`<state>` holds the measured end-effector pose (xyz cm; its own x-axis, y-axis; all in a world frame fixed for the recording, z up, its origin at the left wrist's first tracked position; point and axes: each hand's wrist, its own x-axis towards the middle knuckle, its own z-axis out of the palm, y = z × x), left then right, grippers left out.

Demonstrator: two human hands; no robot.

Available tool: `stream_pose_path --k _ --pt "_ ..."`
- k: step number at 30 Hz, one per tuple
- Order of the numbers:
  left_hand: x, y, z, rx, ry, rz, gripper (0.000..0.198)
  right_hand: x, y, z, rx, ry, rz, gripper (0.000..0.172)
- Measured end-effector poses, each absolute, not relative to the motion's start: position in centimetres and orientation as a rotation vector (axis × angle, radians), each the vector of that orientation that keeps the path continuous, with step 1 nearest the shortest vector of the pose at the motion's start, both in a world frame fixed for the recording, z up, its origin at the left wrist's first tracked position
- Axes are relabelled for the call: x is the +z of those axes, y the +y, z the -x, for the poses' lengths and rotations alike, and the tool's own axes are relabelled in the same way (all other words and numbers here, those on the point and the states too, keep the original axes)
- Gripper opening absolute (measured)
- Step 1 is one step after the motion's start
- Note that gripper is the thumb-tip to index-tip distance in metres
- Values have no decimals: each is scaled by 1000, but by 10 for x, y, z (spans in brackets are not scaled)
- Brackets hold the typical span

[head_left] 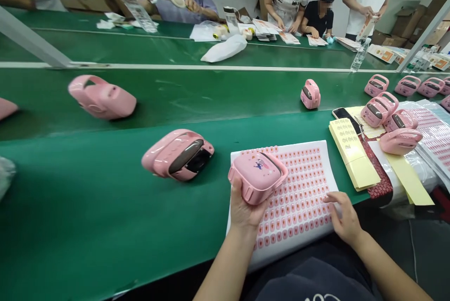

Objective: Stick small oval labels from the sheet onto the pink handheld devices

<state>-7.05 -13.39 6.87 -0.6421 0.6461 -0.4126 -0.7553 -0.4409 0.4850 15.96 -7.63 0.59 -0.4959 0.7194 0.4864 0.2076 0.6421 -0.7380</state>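
My left hand point(247, 212) is wrapped round a pink plastic device point(258, 173) with a carry handle and a small printed picture on its face. It is held above a white sheet of small pink stickers point(298, 207), which lies at the table's front edge. At the sheet's right edge is my right hand point(343, 215), holding nothing, with thumb and fingers apart. Left of the sheet rests another pink device point(178, 154), its dark glossy panel turned toward the right. Part of the sheet is hidden behind the held device and my left hand.
Further pink devices stand at the back left point(102, 97), back centre point(310, 94) and in a group on the right point(379, 109). Yellow sticker strips point(353, 153) and a phone point(346, 119) lie right of the sheet. Across the bench, several people handle cards and other items.
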Motion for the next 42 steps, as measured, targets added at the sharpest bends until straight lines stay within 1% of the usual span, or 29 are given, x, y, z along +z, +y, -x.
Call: stream_pose_path --k 3,6,12,15,18,21,24,26,28,30,34,37,39,42 --pt "56 -139 72 2105 793 236 40 0 -75 -187 766 -2027 787 37" --pt "50 -141 75 2109 780 270 38 -6 -78 -201 748 -2139 730 42" --pt "49 -142 75 2118 787 205 31 -27 -86 -196 641 -2163 750 32" --pt "45 -142 77 2142 780 228 33 -25 -89 -194 687 -2108 784 31" --pt "38 -144 78 2129 707 240 46 -6 -93 -192 888 -1965 878 30" --pt "33 -145 75 2126 593 203 56 28 -92 -177 1180 -1637 988 34" --pt "33 -144 65 2127 462 118 56 69 -89 -143 1449 -1292 889 40" --pt "35 -143 57 2085 390 47 51 91 -89 -114 1533 -1177 776 39" --pt "39 -143 49 2028 341 0 44 105 -91 -86 1575 -1140 695 38" --pt "42 -144 44 1972 304 -26 41 110 -93 -66 1596 -1150 663 37" --pt "44 -146 42 1913 261 -80 45 111 -93 -50 1600 -1202 676 39" --pt "44 -146 42 1905 226 -130 43 111 -92 -50 1607 -1238 673 41" --pt "43 -146 42 1903 212 -144 42 112 -92 -50 1609 -1251 679 41" --pt "41 -145 42 1914 211 -132 46 113 -91 -50 1605 -1261 688 39"
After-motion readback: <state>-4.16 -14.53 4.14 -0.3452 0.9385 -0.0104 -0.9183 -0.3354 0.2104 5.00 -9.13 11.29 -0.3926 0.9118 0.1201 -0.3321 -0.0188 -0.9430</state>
